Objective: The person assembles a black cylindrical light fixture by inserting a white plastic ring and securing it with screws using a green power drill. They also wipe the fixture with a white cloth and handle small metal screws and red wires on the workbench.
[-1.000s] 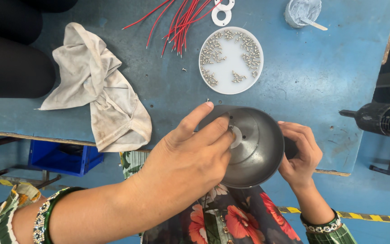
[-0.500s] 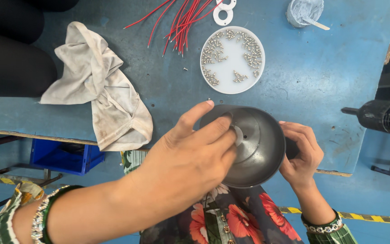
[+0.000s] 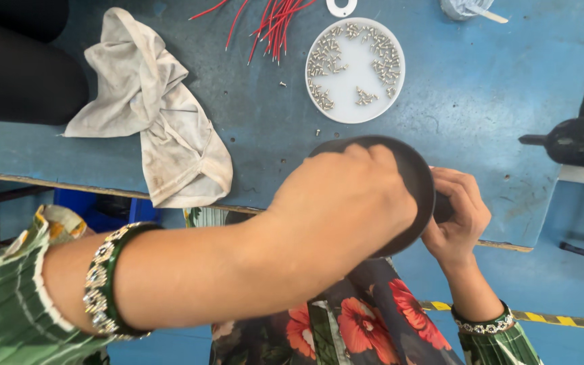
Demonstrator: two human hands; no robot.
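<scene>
Bowl: we see a dark round metal bowl (image 3: 410, 177) held up in the air, just past the near edge of the table.
Left hand: our left hand (image 3: 346, 203) lies over the front of the bowl and hides most of it. The fingers are bent down onto it. We cannot tell if they pinch anything.
Right hand: our right hand (image 3: 457, 216) is curled around the right side of the bowl and grips it from behind.
Change: a moment ago the left hand was lower and we could look into the bowl. Now the hand has moved up and covers the inside. The bowl also looks tipped more away from us.
Table: the blue worn table (image 3: 481, 101) holds a white round plate (image 3: 356, 78) full of small silver screws, well apart from the bowl. A dirty grey cloth (image 3: 153, 115) lies on the left. Thin red wires (image 3: 275, 20) lie at the top.
Room: a black power drill (image 3: 576, 142) sits at the right edge. The floor (image 3: 576, 284) is blue with a yellow and black striped tape (image 3: 562, 320).
</scene>
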